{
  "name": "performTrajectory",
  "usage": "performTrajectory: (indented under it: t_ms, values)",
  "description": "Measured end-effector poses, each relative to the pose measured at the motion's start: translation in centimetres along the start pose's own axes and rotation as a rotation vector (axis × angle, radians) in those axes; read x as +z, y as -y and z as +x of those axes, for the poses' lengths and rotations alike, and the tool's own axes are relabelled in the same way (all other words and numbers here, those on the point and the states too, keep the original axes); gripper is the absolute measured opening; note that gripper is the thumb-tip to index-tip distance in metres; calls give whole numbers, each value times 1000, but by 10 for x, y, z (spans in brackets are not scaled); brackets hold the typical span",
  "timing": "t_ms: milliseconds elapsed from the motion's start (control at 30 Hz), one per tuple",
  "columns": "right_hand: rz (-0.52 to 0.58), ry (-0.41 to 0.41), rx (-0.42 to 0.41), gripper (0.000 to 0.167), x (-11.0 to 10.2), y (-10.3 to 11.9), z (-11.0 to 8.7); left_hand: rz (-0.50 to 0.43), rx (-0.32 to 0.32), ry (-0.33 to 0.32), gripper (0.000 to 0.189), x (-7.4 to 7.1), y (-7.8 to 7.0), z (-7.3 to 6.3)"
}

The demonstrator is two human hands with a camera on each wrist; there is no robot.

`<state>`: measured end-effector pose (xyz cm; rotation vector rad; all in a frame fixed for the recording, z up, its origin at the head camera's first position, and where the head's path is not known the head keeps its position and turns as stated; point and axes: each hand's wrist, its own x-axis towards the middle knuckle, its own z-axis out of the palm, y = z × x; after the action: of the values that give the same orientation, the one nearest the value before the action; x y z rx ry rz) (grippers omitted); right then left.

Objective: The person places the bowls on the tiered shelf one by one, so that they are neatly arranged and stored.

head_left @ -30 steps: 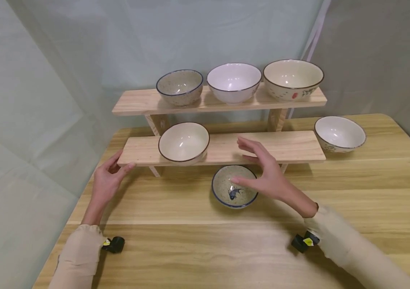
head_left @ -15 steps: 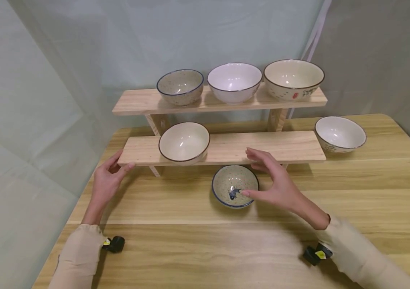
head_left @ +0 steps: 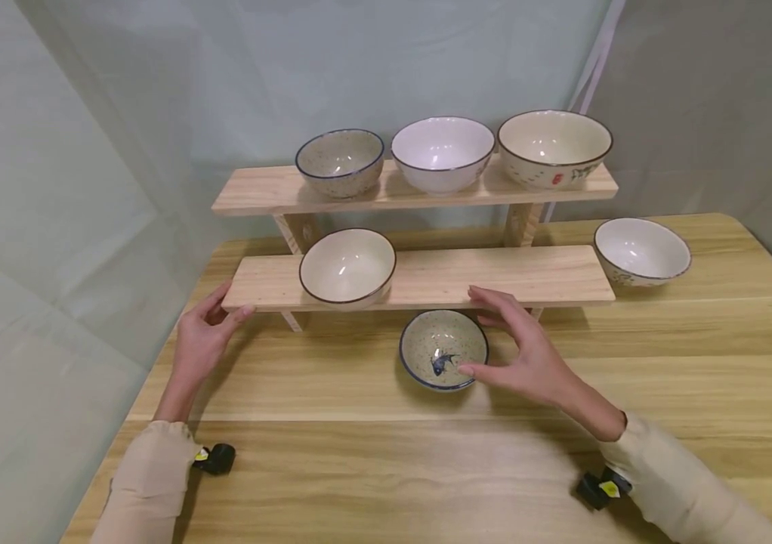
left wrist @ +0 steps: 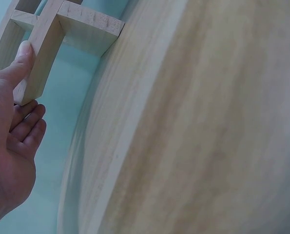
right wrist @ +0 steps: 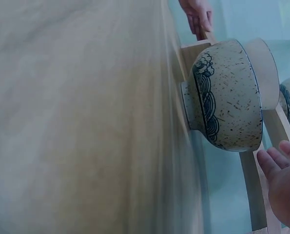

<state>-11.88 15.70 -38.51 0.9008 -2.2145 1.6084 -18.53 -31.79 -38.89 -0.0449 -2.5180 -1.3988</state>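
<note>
A speckled grey bowl (head_left: 435, 340) with a blue rim and a blue fish inside stands on the table in front of the lower shelf. My right hand (head_left: 529, 355) hovers at its right side, fingers spread from the thumb; the thumb tip overlaps the rim in the head view. In the right wrist view, that hand (right wrist: 286, 187) holds nothing, and the bowl's wave-patterned outside (right wrist: 230, 97) faces the camera. My left hand (head_left: 201, 340) pinches the left end of the wooden shelf's lower board (head_left: 508, 276); in the left wrist view its thumb presses the board's edge (left wrist: 45, 58).
On the lower board sits a cream bowl (head_left: 347, 264). Along the upper board (head_left: 264, 189) stand a speckled bowl (head_left: 340, 162), a white bowl (head_left: 442, 151) and a cream patterned bowl (head_left: 552, 143). Another white bowl (head_left: 640, 249) rests on the table (head_left: 699, 378) right of the shelf.
My right hand has drawn back to the right and nearer to me, from over the speckled bowl to its side. My left hand and the bowls have stayed in place.
</note>
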Motion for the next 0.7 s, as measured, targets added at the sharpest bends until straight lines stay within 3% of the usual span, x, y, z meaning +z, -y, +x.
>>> performTrajectory:
  t_ms: [367, 700]
  values:
    - [0, -14, 1, 96, 1, -1, -9, -3, 0, 5, 68, 0, 2, 1]
    - [-10, 4, 60, 97, 3, -5, -16, -16, -7, 9, 69, 0, 0, 0]
